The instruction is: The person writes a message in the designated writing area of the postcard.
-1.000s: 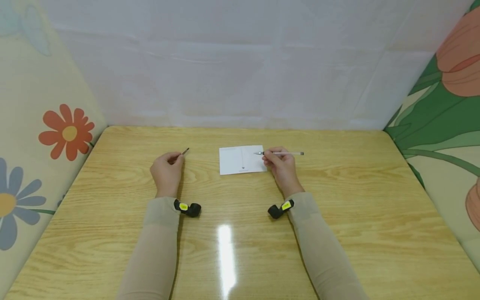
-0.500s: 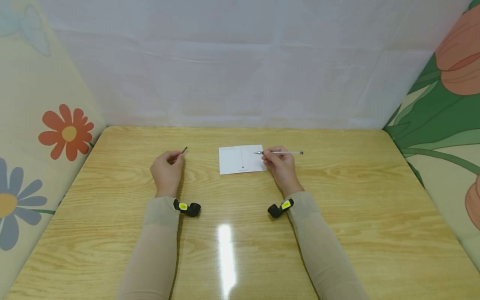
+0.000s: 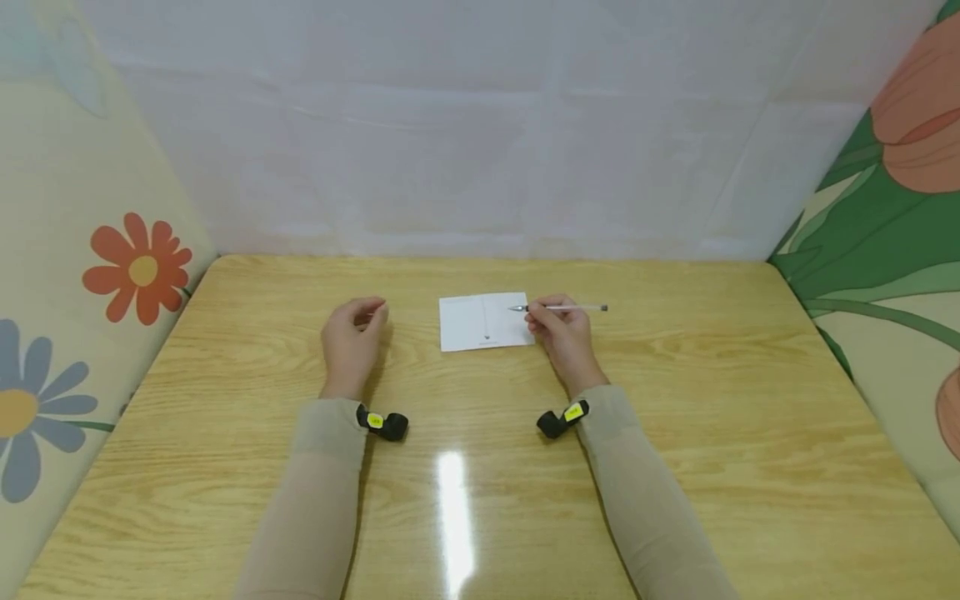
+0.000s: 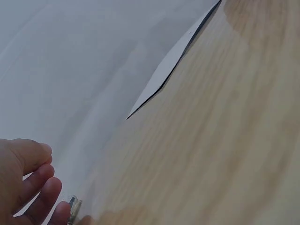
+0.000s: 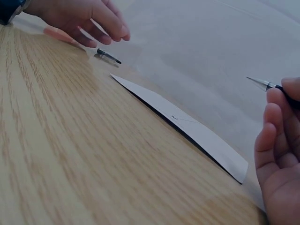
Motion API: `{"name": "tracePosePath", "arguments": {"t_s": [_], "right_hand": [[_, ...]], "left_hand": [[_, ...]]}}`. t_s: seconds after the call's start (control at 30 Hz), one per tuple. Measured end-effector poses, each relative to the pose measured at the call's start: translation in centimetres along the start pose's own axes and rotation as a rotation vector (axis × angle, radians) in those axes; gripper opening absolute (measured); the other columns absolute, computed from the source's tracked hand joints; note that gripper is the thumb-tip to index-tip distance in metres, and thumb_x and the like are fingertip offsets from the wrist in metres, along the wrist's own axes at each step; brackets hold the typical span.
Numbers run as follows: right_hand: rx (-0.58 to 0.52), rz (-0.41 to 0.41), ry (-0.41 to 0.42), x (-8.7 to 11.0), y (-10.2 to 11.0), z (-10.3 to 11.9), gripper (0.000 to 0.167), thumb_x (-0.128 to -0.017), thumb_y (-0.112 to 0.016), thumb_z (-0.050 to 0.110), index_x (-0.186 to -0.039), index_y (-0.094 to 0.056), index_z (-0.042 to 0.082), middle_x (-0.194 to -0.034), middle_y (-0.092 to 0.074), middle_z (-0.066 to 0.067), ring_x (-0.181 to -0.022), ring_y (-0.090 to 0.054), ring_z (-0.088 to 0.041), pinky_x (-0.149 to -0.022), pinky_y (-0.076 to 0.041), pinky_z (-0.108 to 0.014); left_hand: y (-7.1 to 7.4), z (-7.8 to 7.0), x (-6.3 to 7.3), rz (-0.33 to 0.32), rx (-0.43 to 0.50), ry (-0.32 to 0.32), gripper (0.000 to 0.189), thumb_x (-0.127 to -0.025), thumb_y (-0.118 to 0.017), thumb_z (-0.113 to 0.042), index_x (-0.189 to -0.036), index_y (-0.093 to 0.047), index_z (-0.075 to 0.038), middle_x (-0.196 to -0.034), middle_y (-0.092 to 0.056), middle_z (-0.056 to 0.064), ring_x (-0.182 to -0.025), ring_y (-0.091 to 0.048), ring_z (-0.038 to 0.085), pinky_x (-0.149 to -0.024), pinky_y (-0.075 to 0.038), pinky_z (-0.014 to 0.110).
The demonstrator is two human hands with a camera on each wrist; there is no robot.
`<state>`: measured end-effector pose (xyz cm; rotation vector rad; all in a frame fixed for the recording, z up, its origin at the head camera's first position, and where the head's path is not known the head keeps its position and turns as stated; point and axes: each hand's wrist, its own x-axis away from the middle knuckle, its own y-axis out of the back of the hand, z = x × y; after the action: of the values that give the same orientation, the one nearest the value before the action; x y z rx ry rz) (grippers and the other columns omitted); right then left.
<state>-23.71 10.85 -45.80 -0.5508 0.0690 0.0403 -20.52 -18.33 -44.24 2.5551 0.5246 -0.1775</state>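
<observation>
My right hand (image 3: pixel 564 342) pinches a slim gel pen (image 3: pixel 591 307) between thumb and fingers, its bare metal tip pointing left above a folded white card (image 3: pixel 463 322). The card lies on the table with a short drawn line near its fold. To the card's left is my left hand (image 3: pixel 351 346), fingers loosely bent and nothing held. A small pen cap (image 5: pixel 108 56) lies on the table by the left fingers in the right wrist view. In the left wrist view the cap (image 4: pixel 74 209) shows partly behind the little finger; the hand hides it from the head view.
The wooden table (image 3: pixel 750 417) has its back edge against a white cloth (image 3: pixel 480 150). Flower-printed panels (image 3: pixel 45 208) stand at both sides. Black wrist cameras (image 3: pixel 390 427) sit at the cuffs. A bright reflection streaks the front middle of the table.
My left hand has let go of the pen cap and shifted a little to the right. The right hand stays in place with the pen, over the unmoved card.
</observation>
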Motion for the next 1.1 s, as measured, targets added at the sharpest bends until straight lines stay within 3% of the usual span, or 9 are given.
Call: {"name": "tracePosePath", "arguments": {"t_s": [0.17,0.3,0.43,0.73,0.9,1.1], "right_hand": [[0.010,0.000,-0.001,0.1,0.1,0.0,0.019,-0.095,-0.060,-0.009,-0.086,-0.063,0.007,-0.076,-0.070,-0.002,-0.069,-0.066,-0.009,-0.063,-0.055,-0.018],[0.011,-0.003,0.007,0.1,0.1,-0.1,0.019,-0.095,-0.060,-0.010,-0.086,-0.063,0.007,-0.076,-0.070,-0.002,-0.069,-0.066,-0.009,-0.063,-0.055,-0.018],[0.008,-0.003,0.009,0.1,0.1,-0.1,0.019,-0.095,-0.060,-0.010,-0.086,-0.063,0.007,-0.076,-0.070,-0.002,-0.068,-0.066,-0.009,-0.062,-0.054,-0.018],[0.005,0.001,0.012,0.1,0.0,-0.1,0.021,-0.095,-0.060,-0.011,-0.086,-0.063,0.008,-0.076,-0.070,-0.002,-0.069,-0.066,-0.009,-0.063,-0.055,-0.018],[0.011,0.004,0.010,0.2,0.0,-0.1,0.020,-0.095,-0.060,-0.010,-0.086,-0.063,0.008,-0.076,-0.070,-0.002,-0.069,-0.066,-0.009,-0.063,-0.055,-0.018],[0.009,0.001,0.004,0.1,-0.1,0.0,0.020,-0.094,-0.061,-0.010,-0.086,-0.063,0.008,-0.075,-0.070,-0.002,-0.069,-0.067,-0.009,-0.062,-0.055,-0.018]], "left_hand": [[-0.5,-0.7,0.1,0.170,-0.029,-0.075,0.031,-0.103,-0.061,-0.016,-0.128,-0.066,0.002,-0.123,-0.064,0.022,-0.113,-0.062,0.037,-0.097,-0.053,0.048],[-0.7,-1.3,0.3,0.252,-0.086,-0.124,0.035,-0.104,-0.058,-0.017,-0.133,-0.063,0.001,-0.130,-0.061,0.023,-0.121,-0.058,0.039,-0.101,-0.050,0.052],[-0.8,-1.8,0.6,0.314,-0.141,-0.149,0.038,-0.105,-0.057,-0.018,-0.138,-0.059,0.000,-0.138,-0.056,0.023,-0.131,-0.049,0.041,-0.111,-0.040,0.055],[-1.4,-1.9,0.7,0.553,-0.259,-0.217,0.054,-0.107,-0.051,-0.021,-0.155,-0.037,0.000,-0.160,-0.033,0.023,-0.149,-0.026,0.041,-0.122,-0.015,0.059],[-1.6,-1.6,0.8,0.612,-0.293,-0.238,0.056,-0.108,-0.049,-0.024,-0.157,-0.032,-0.002,-0.164,-0.024,0.022,-0.153,-0.017,0.040,-0.119,0.000,0.067],[-1.9,-1.3,0.8,0.650,-0.344,-0.237,0.058,-0.109,-0.044,-0.029,-0.160,-0.028,-0.005,-0.167,-0.017,0.020,-0.154,-0.010,0.039,-0.119,0.007,0.067]]}}
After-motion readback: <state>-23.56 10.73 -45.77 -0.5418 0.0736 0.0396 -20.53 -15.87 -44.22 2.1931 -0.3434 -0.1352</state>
